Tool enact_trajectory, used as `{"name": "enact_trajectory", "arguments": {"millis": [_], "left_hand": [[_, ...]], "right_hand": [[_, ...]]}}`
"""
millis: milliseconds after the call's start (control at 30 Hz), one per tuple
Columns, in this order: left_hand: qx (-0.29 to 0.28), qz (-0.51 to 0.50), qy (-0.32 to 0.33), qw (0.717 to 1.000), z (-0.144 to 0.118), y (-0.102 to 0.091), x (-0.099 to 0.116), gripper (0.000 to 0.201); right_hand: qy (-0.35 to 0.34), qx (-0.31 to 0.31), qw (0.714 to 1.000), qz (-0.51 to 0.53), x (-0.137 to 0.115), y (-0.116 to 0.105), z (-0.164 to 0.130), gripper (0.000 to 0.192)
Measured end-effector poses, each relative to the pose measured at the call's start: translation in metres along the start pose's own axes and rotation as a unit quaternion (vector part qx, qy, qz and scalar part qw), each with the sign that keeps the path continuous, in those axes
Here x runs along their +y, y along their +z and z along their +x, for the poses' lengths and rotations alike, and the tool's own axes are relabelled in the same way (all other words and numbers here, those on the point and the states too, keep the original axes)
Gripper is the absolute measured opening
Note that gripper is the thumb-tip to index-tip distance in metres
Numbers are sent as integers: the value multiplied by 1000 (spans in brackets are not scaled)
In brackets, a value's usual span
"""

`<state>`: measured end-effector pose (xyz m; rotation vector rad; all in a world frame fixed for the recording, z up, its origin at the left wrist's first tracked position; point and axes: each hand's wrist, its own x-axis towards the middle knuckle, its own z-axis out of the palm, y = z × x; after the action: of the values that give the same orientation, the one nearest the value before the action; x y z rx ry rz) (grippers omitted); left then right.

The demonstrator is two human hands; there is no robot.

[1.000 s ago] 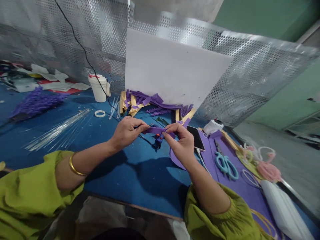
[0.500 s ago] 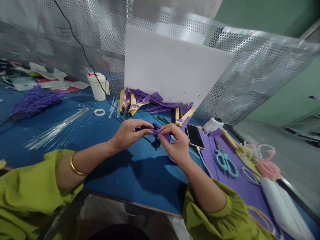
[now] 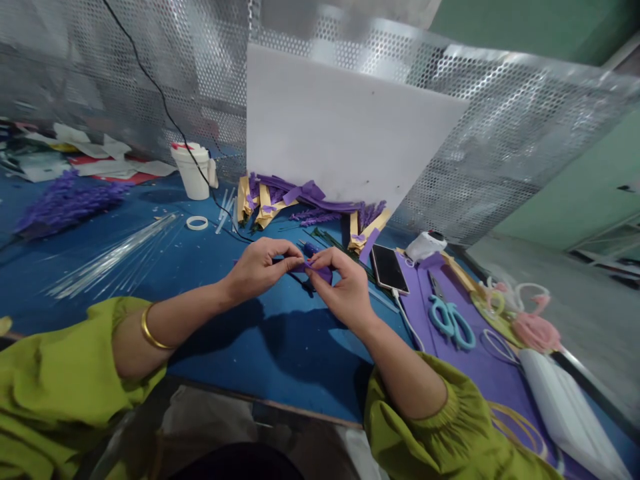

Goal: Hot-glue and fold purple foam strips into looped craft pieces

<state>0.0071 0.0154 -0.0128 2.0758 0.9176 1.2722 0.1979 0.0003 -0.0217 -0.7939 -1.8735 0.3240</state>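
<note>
Over the middle of the blue table, my left hand [image 3: 263, 270] pinches a purple strip [image 3: 324, 274] between thumb and fingers. My right hand [image 3: 345, 288] pinches the same strip close by, so the fingertips of both hands nearly meet. The strip looks bent or folded there, and the fingers cover much of it. Just behind the fingertips lies a blue tool with a pointed tip [image 3: 311, 249], perhaps a glue gun; its lower part is partly hidden.
Small bouquets [image 3: 270, 208] in tan wrapping stand against a white board [image 3: 345, 127]. A phone [image 3: 389, 268], teal scissors [image 3: 451, 322] and a purple sheet [image 3: 425, 310] are at right. At left are clear sticks [image 3: 115, 257], a tape roll [image 3: 197, 223] and a white cup [image 3: 193, 175].
My right hand has shifted slightly left, and the purple strip between the hands is now bent closer to the left fingertips. Both hands keep their pinch.
</note>
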Motion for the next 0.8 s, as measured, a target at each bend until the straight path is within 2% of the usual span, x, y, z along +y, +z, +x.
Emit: {"name": "enact_trajectory", "arguments": {"millis": [100,333,567,800], "left_hand": [[-2,-14,-29,999,0,-1,0,27],[28,41,15,999,2,-3,-5,12],[44,31,-18,998,4,-6,-7,19],[58,19,-37,997,5,-6,-12,22]], "right_hand": [[8,15,1000,1,-1,-2,1,13],[24,30,999,11,0,-6,3,12],[39,65,997,8,2,-12,7,12],[51,76,996,4,3,-17,9,12]]}}
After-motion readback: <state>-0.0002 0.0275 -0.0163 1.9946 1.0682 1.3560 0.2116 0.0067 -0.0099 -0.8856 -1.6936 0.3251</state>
